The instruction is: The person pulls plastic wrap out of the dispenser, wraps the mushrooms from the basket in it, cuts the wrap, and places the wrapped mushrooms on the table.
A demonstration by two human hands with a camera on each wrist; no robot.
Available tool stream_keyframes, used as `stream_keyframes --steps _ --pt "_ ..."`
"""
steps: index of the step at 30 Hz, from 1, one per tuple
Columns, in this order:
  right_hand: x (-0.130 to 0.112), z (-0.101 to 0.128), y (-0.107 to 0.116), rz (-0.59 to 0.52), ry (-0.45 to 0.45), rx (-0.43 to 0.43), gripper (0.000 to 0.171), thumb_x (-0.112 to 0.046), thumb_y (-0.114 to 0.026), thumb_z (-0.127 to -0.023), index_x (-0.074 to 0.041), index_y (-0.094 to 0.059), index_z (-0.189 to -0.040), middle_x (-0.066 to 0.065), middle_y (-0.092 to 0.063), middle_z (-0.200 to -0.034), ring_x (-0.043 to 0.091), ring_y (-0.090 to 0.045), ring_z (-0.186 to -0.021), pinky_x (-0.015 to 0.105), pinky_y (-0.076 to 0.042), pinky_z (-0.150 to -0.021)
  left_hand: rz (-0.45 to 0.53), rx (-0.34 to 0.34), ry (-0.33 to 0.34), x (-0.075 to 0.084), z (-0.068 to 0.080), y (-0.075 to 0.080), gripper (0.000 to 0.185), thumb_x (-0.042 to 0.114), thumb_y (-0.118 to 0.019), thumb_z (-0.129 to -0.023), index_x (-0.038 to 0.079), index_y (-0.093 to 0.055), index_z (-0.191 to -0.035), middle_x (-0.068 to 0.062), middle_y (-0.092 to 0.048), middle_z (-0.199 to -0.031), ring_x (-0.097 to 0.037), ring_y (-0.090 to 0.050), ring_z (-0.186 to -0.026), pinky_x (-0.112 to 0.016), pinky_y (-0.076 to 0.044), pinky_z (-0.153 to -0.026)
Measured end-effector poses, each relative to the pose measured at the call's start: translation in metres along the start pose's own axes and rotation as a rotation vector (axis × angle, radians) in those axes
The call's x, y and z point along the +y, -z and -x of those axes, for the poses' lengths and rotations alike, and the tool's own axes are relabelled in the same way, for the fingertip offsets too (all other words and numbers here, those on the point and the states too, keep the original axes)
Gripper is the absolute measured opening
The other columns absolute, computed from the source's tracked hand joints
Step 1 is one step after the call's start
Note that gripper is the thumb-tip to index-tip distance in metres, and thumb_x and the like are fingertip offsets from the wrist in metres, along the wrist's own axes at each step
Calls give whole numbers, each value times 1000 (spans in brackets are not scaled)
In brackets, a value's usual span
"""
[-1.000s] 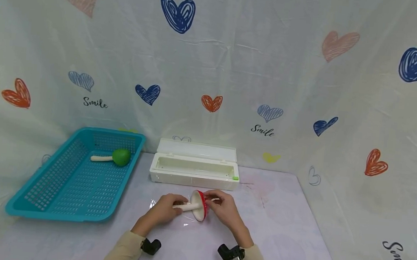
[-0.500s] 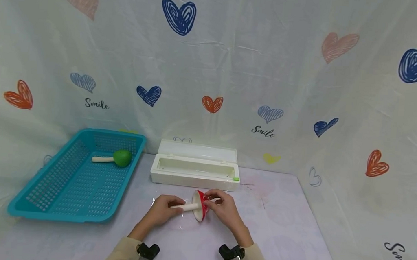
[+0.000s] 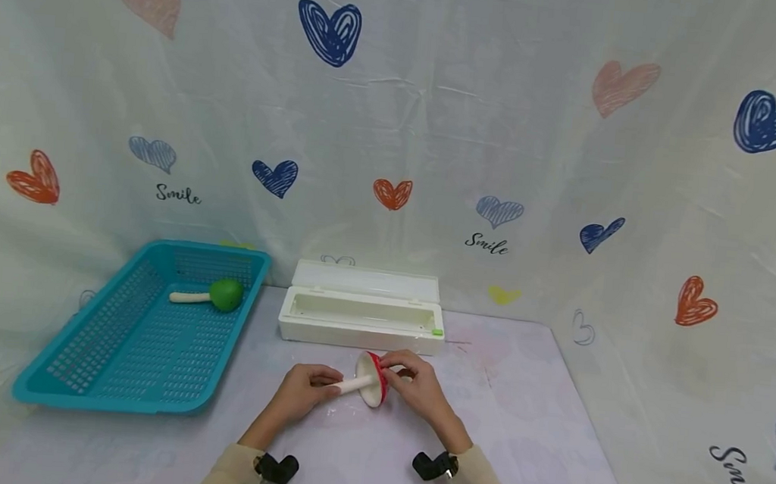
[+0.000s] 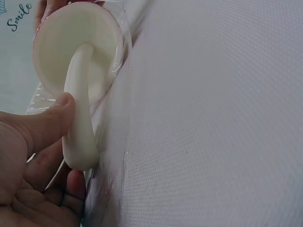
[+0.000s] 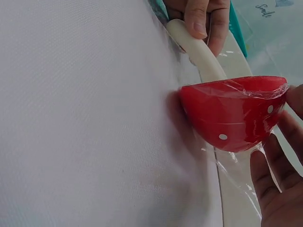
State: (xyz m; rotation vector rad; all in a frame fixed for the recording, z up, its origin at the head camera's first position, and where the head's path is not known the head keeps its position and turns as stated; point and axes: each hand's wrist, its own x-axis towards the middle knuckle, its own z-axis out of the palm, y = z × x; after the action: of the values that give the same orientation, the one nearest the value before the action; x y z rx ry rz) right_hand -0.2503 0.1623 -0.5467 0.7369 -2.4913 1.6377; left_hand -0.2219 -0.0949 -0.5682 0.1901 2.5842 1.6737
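A toy mushroom (image 3: pixel 373 380) with a red white-dotted cap (image 5: pixel 231 113) and a cream stem (image 4: pixel 80 120) lies on its side on the table, on a sheet of clear cling film (image 5: pixel 236 176). My left hand (image 3: pixel 305 389) grips the stem, with the thumb (image 4: pixel 45 125) on top and the fingers underneath. My right hand (image 3: pixel 415 385) curls round the cap from the right, and its fingers (image 5: pixel 277 177) press film against the cap. Film is stretched over the cap's rim. The mushroom sits directly between the two hands.
A white dispenser box (image 3: pixel 361 317) stands open just behind the hands. At the left, a teal plastic basket (image 3: pixel 112 361) holds a green-capped toy mushroom (image 3: pixel 224 293). Heart-printed cloth covers the table and walls.
Both hands keep their hold. The mushroom and the hands have shifted only slightly on the table.
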Motion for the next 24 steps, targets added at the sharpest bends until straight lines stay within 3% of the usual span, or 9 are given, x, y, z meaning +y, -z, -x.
stream_keyframes --steps 5,9,13,15,18,24 --pt "3 -1 0 7 44 -20 23 -8 -75 -93 -6 -75 -116 13 -71 -123 34 -64 -112 29 -57 -83 -22 36 9 3 0 1 20 4 -82 -84 7 -79 -104 -4 -77 -98 -15 -67 -88 -28 -53 -73" --pt "-9 -1 1 27 68 -39 25 -4 -74 -92 -1 -73 -117 19 -68 -124 37 -63 -111 31 -58 -82 -26 57 9 7 4 3 22 -2 -81 -83 6 -78 -104 -7 -77 -101 -20 -71 -93 -34 -59 -78" --pt "-12 -1 0 47 58 -54 26 -10 -76 -93 -8 -74 -119 14 -68 -126 32 -63 -114 37 -59 -86 -40 53 -5 8 8 5 22 -4 -79 -84 4 -78 -104 -10 -77 -103 -25 -73 -97 -39 -61 -83" --pt "-3 -2 -3 58 31 -62 27 -17 -77 -94 -15 -74 -121 7 -68 -129 29 -63 -117 38 -58 -89 -53 47 -5 8 9 5 21 -3 -79 -85 5 -77 -105 -9 -77 -103 -24 -73 -97 -40 -61 -84" --pt "-2 -2 -3 64 19 -75 27 -23 -76 -94 -21 -75 -121 3 -67 -129 25 -62 -117 35 -58 -90 -70 39 -11 7 10 7 21 -1 -79 -86 6 -77 -106 -7 -77 -102 -23 -73 -96 -41 -61 -85" --pt "-1 -4 -6 54 37 -57 27 -18 -78 -93 -19 -75 -120 4 -68 -127 25 -63 -115 38 -60 -87 -82 43 -28 3 10 10 22 -2 -79 -85 7 -77 -104 -5 -76 -97 -18 -70 -89 -34 -60 -80"
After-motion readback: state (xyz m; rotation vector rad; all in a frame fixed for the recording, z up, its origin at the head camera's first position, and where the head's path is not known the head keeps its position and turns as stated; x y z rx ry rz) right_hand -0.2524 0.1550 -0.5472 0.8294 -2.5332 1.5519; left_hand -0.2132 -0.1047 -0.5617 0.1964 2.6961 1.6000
